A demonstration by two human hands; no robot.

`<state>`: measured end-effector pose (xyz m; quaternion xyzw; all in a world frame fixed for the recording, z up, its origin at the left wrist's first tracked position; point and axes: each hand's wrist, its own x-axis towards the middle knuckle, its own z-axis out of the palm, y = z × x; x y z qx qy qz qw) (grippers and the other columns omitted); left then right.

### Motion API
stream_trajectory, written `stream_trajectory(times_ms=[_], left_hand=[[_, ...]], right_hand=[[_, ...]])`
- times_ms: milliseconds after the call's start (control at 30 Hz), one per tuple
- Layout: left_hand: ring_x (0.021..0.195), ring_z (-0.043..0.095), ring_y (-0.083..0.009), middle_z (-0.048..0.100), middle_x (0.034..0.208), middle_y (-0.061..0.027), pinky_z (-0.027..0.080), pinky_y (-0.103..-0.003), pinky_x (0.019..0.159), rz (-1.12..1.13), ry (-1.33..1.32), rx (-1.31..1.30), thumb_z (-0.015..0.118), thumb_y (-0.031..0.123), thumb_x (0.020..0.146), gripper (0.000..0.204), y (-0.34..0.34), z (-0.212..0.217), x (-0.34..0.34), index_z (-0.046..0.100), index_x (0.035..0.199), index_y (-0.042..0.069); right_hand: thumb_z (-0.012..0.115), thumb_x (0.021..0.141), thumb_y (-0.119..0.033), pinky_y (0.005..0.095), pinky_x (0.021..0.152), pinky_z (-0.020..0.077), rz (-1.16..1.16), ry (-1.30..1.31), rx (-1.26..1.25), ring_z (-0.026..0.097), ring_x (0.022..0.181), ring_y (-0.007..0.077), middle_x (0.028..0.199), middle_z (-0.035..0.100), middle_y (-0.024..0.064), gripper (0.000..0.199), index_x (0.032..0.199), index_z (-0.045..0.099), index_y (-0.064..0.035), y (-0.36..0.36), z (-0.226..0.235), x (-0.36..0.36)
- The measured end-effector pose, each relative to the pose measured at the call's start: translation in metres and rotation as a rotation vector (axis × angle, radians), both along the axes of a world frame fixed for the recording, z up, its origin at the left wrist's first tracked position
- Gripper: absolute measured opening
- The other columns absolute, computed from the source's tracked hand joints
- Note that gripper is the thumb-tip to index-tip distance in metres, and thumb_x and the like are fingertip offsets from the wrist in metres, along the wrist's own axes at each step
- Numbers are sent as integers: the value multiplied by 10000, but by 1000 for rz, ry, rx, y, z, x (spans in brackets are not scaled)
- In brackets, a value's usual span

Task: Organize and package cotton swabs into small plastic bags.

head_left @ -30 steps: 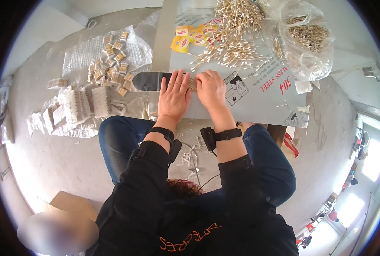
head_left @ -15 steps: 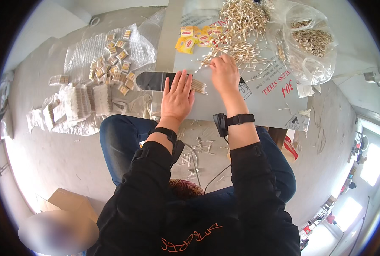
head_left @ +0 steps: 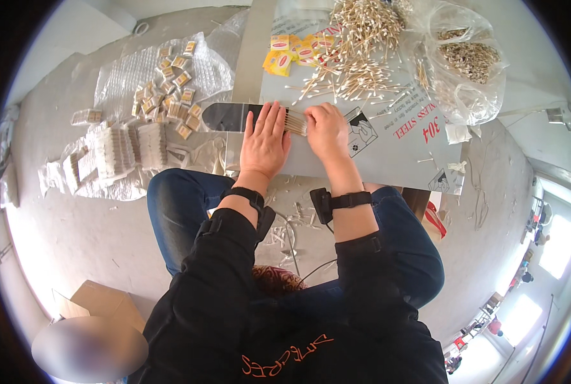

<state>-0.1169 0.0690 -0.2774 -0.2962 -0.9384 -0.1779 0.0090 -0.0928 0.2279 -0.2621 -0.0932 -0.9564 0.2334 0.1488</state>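
My left hand (head_left: 264, 144) lies flat, fingers stretched out, across a dark strip with a rounded end (head_left: 224, 118) on the table. A row of cotton swabs (head_left: 295, 122) sticks out to the right from beneath its fingers. At the right ends of that row, my right hand (head_left: 327, 132) is closed in a pinch on cotton swabs; its fingertips partly hide how many. A large loose heap of cotton swabs (head_left: 366, 32) spreads over the far part of the table, beyond my right hand.
Yellow packets (head_left: 279, 61) lie left of the heap on the grey printed tabletop (head_left: 388, 163). A clear plastic bag (head_left: 468, 96) of swabs stands at the far right. On the floor to the left, small filled packs (head_left: 184, 79) and stacked packs (head_left: 112, 157) rest on bubble wrap (head_left: 120, 78).
My right hand has moved left and nearer, from the edge of the loose heap to the ends of the swab row. The left hand stays flat in nearly the same place.
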Motion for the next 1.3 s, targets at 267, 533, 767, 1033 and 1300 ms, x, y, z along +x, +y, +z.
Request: stream_trajectory(times_ms=[267,533,767,1033,1300], left_hand=[[1428,280,-228,320,1540,-53,186,-479,1172,-38,-16,-22,542,328,911,618,1,6,1,365,1465,120],[1423,280,-233,322,1534,-47,188,-499,1167,-37,-4,-40,536,335,914,607,-1,6,0,377,1458,118],[1409,302,-242,378,1482,-76,206,-496,1160,-38,5,15,558,301,903,561,-2,6,1,430,1408,91],[1398,326,-251,426,1444,-89,208,-488,1161,-28,16,37,558,287,907,486,-1,4,2,482,1334,68],[1430,276,-220,326,1537,-72,175,-460,1178,-29,1,-48,483,345,949,561,0,3,1,394,1444,95]], right_hand=[[638,809,-51,393,739,511,-96,66,-155,615,864,288,866,616,62,125,904,680,-119,9,-4,-11],[676,794,-67,396,760,508,-151,21,22,606,894,276,901,610,48,174,944,689,-154,31,6,-25],[705,793,-134,396,786,504,33,9,35,597,928,274,935,601,56,193,981,666,-143,10,8,-32],[663,824,-141,409,794,502,-62,-75,58,595,948,289,941,613,84,142,942,603,-88,9,-1,-33],[632,819,-20,388,714,512,-301,-9,-332,641,793,283,879,655,104,149,966,618,-44,12,1,-19]])
